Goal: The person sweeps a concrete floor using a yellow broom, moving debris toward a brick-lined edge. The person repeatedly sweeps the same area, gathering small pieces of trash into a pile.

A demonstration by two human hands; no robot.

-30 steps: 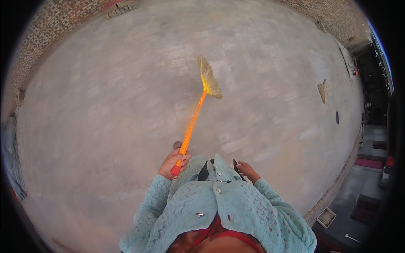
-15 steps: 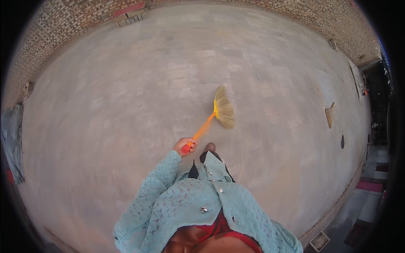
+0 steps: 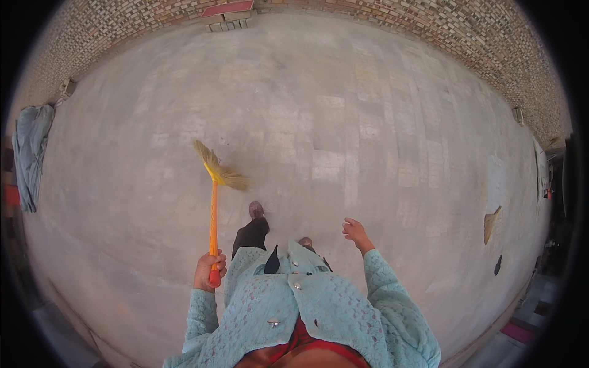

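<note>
From my station I see the left hand (image 3: 208, 270) wrapped round the broom (image 3: 213, 218) near its red end, while the right hand (image 3: 354, 230) is held out to the side, fingers loosely bent. The bristles (image 3: 230, 178) fan over the grey floor (image 3: 368, 141), ahead-left of the brown shoes (image 3: 256, 210); a brick wall (image 3: 392, 16) lines the far edge.

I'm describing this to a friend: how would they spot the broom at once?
Find the wide grey floor, then, left of centre, the person's left hand. It grips the broom near its red end; the orange handle sets it apart from the tan wedge lying far right.
</note>
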